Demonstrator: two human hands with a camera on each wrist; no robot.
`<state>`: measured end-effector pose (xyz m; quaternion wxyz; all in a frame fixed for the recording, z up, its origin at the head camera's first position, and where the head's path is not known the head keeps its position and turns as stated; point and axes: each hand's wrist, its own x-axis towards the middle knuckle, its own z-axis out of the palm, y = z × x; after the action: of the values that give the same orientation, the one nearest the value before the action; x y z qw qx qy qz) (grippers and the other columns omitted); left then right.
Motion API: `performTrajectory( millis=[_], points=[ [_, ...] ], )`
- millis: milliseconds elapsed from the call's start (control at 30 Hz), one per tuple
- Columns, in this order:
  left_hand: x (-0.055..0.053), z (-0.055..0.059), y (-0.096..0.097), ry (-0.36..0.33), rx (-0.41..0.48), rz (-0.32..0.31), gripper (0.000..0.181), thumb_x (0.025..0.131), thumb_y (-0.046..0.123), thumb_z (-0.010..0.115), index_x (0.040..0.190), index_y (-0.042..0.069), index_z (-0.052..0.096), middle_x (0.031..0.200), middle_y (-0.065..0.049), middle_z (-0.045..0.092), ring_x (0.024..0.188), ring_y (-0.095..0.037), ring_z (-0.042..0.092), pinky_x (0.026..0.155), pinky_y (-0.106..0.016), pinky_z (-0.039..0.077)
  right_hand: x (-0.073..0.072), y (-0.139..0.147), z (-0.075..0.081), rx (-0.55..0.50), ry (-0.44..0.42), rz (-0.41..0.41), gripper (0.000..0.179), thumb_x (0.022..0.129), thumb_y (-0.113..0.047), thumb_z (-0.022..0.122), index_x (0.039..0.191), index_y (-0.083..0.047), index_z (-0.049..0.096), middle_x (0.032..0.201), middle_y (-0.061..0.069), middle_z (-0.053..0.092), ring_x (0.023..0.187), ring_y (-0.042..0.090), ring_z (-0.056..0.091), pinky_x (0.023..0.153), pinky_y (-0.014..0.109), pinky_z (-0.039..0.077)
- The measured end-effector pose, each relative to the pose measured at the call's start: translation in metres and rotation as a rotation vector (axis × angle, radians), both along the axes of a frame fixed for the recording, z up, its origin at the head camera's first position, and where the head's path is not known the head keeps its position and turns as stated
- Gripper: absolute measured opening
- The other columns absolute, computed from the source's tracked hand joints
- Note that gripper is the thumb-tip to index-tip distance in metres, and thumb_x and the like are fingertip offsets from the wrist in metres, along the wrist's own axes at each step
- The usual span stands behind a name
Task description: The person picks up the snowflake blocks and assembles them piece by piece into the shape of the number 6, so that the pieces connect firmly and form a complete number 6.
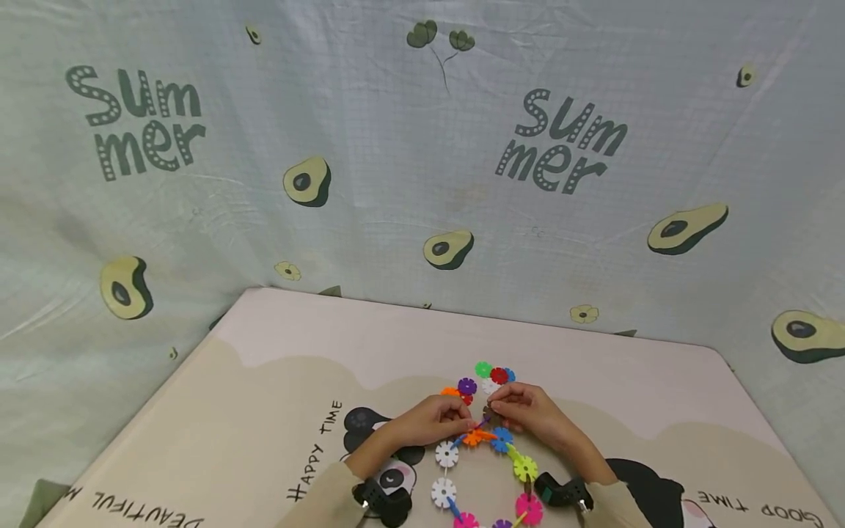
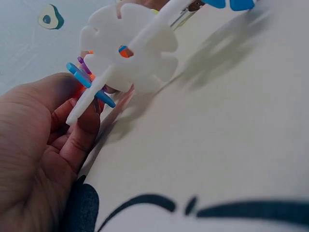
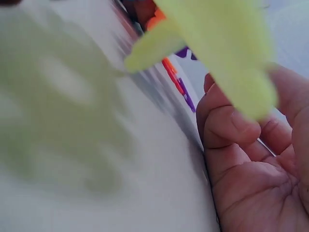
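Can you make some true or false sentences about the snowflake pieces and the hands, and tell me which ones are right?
1. The left hand and right hand are close to the linked snowflake discs. True.
2. A green disc lies beyond both hands. True.
3. The left hand holds the green disc. False: neither hand touches it.
4. The linked snowflake discs are all one colour. False: some are white, blue, yellow and pink.
5. Both wrists are bare. False: each wears a black strap.

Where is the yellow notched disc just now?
In the head view, the yellow disc sits low, right of centre, between a blue disc above and a pink disc below.
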<state>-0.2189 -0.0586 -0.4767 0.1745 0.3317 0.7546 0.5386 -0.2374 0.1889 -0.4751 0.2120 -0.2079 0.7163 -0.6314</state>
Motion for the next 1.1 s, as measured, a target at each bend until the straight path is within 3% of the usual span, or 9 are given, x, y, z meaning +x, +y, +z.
performTrajectory(
  millis=[267,567,833,1100],
  points=[
    [0.001,-0.003,0.001,-0.023,0.014,0.014,0.015,0.096,0.01,0.06,0.093,-0.005,0.064,0.078,-0.006,0.062,0.06,0.001,0.046,0.058,-0.015,0.039,-0.001,0.006,0.001,0.001,0.028,-0.093,0.036,0.103,-0.022,0.05,0.109,0.013,0.055,0.084,0.001,0.063,0.061,0.007,0.053,0.055,0.017,0.044],
    [0.003,-0.001,0.002,-0.023,0.011,0.027,0.014,0.095,0.01,0.062,0.093,-0.004,0.064,0.077,-0.005,0.061,0.06,0.001,0.046,0.058,-0.014,0.039,-0.004,0.003,0.005,0.064,0.033,-0.345,0.031,0.095,-0.017,0.065,0.113,0.007,0.06,0.082,0.009,0.061,0.061,0.011,0.053,0.057,0.02,0.047],
    [0.004,0.0,-0.001,-0.03,0.02,0.025,0.013,0.095,0.008,0.061,0.093,-0.005,0.064,0.077,-0.007,0.062,0.059,0.0,0.046,0.057,-0.015,0.039,-0.013,0.002,0.004,0.122,0.029,-0.362,0.03,0.091,-0.012,0.069,0.113,0.007,0.06,0.081,0.008,0.062,0.057,0.011,0.053,0.054,0.019,0.046],
    [0.003,-0.002,-0.004,-0.015,0.029,0.011,0.013,0.095,0.007,0.061,0.093,-0.006,0.063,0.079,-0.013,0.063,0.059,0.001,0.047,0.058,-0.014,0.04,-0.024,0.0,0.002,0.191,0.092,-0.326,0.034,0.09,-0.01,0.071,0.118,0.006,0.062,0.072,0.005,0.054,0.048,0.009,0.045,0.047,0.019,0.038]
  ],
)
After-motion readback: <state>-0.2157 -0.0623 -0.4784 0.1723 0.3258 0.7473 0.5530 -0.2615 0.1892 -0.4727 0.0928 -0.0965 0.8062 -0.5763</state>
